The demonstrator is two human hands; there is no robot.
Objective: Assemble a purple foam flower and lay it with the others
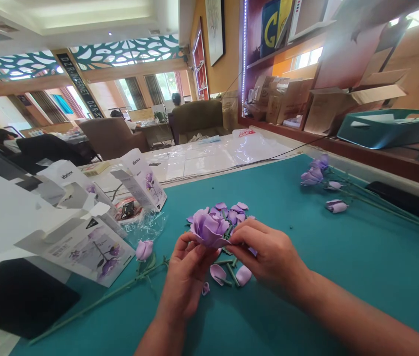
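Over the middle of the teal mat [343,277], my left hand [187,277] is closed around the underside of a purple artificial flower [209,228] with layered petals. My right hand [268,247] pinches an outer petal at the flower's right side. Behind and below the hands lies a heap of loose purple petals [236,215]. Short green stem pieces [232,274] and pale petals [244,276] are scattered just under the flower. To the left, a long green stem carries a pale purple bud [144,250]. The flower's base is hidden by my fingers.
Opened white boxes [94,247] with flower pictures stand at the left, beside crumpled clear plastic [144,225]. More purple flowers on stems [313,175] lie at the right, near a black case [409,200]. Shelves hold cardboard boxes and a teal bin [387,131]. People sit far back.
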